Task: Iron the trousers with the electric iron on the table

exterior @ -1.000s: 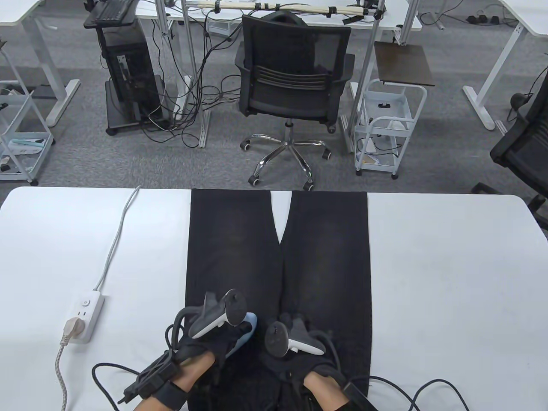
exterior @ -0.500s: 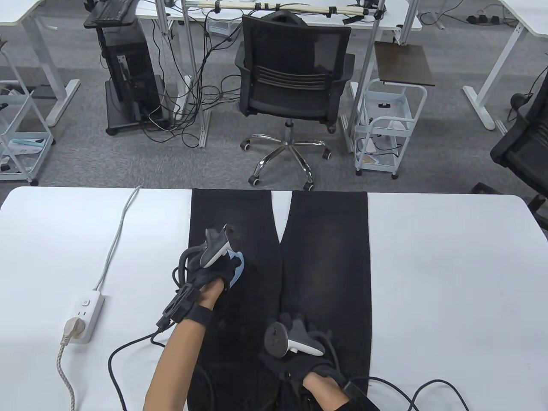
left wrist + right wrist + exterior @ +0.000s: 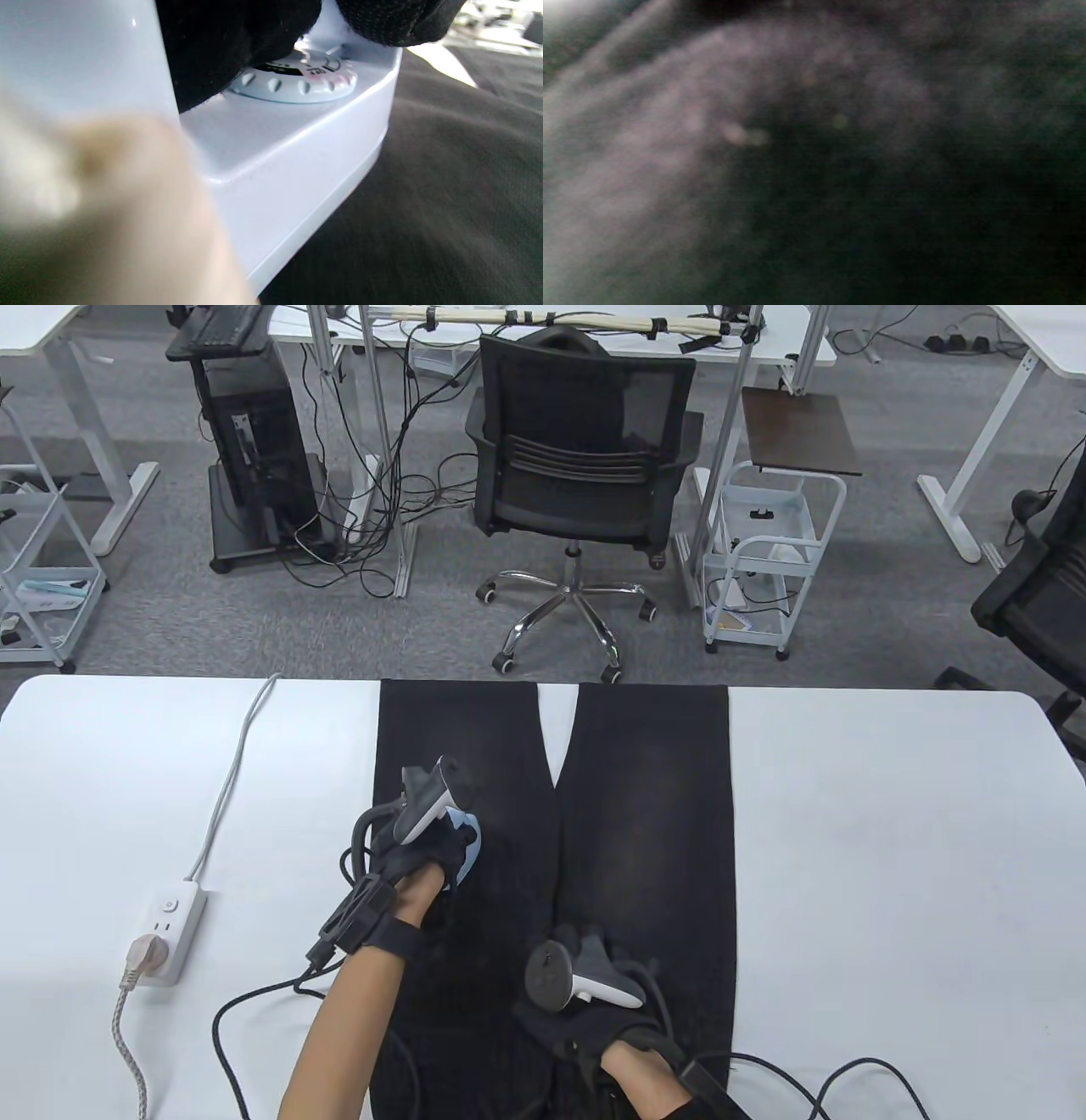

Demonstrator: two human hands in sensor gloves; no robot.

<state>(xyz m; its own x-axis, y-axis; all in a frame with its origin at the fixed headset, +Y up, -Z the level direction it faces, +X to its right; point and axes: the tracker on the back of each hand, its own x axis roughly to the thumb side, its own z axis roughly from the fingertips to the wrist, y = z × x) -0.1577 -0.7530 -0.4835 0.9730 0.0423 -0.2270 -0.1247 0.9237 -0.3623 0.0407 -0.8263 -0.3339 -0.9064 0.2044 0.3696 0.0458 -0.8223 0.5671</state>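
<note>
Black trousers (image 3: 645, 814) lie flat on the white table (image 3: 882, 848), legs pointing to the far edge. My left hand (image 3: 424, 848) grips the handle of a pale blue electric iron (image 3: 469, 844), which sits on the left trouser leg about midway up. In the left wrist view the iron's body (image 3: 292, 156) and its dial (image 3: 297, 78) show below my gloved fingers (image 3: 237, 46), with the soleplate on the dark cloth (image 3: 445, 190). My right hand (image 3: 585, 984) rests flat on the trousers near the waist. The right wrist view is a dark blur.
A white power strip (image 3: 165, 933) with a plug and a braided cord lies at the table's left. Glove cables trail over the near edge. Beyond the far edge stand an office chair (image 3: 585, 466) and a white cart (image 3: 768, 560).
My left hand slid the iron from near the waist up the left leg, then drew it back slightly toward me. The right hand stayed where it was.
</note>
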